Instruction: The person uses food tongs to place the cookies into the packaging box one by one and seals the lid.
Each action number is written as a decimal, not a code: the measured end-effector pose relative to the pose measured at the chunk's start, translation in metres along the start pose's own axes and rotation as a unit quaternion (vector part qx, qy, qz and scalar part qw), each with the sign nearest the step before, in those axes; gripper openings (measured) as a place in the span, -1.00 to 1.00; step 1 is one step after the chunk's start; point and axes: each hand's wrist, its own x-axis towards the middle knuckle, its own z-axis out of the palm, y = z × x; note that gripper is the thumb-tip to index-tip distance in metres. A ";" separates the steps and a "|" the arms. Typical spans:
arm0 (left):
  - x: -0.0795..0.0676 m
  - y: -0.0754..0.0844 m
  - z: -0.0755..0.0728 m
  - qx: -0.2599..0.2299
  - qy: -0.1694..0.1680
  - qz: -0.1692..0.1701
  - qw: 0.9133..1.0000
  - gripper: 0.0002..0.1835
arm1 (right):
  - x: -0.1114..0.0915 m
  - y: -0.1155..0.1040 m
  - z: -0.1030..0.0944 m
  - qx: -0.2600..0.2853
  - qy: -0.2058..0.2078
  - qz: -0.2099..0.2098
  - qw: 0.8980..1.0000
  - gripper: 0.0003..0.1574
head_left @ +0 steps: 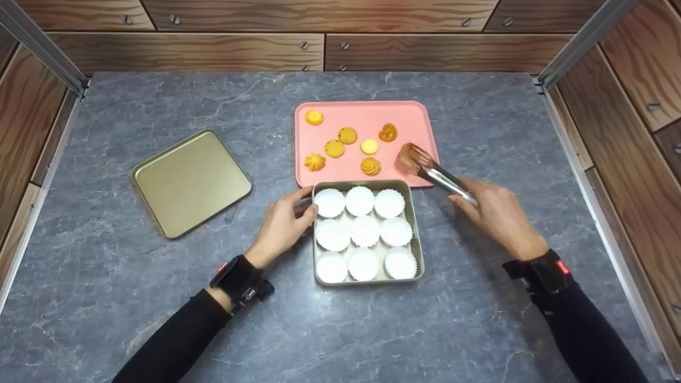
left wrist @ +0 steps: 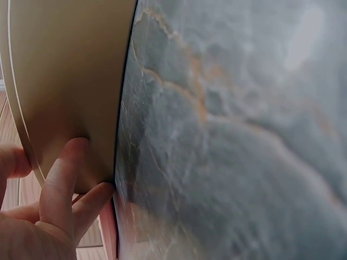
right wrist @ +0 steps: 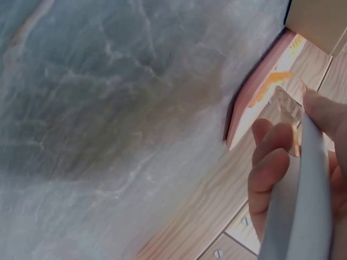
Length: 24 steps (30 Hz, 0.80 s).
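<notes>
My left hand [head_left: 281,226] holds the left wall of a square gold metal tin [head_left: 367,281], the thumb at its rim and other fingers against the outside wall [left wrist: 81,70]. Several white paper baking cups [head_left: 365,231] line the tin in rows. My right hand [head_left: 497,215] grips a pair of tongs [head_left: 447,180] with silvery arms and see-through brown heads. Those heads lie over the right end of a pink tray [head_left: 340,106]; I cannot tell whether they hold a cookie. Left on the tray are spotted round cookies [head_left: 347,135], a pretzel-shaped cookie [head_left: 388,132] and a swirled cookie [head_left: 370,166].
A gold rectangular lid or shallow tray [head_left: 191,183] lies at an angle on the left of the grey marbled table [head_left: 255,330]. The pink tray's near edge is right behind the tin. Wood-patterned panels [head_left: 239,52] enclose the back and sides.
</notes>
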 end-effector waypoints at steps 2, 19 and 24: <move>0.000 0.000 0.000 -0.002 0.000 0.000 1.000 -0.44 | -0.001 -0.001 -0.001 -0.003 -0.003 0.000 1.000 -0.49; 0.001 0.000 0.000 -0.013 -0.005 -0.001 1.000 -0.44 | 0.001 -0.003 0.001 -0.026 -0.026 0.006 0.999 -0.49; 0.001 -0.001 0.000 -0.020 -0.006 0.000 1.000 -0.44 | 0.000 -0.001 0.003 -0.032 -0.009 -0.008 0.999 -0.45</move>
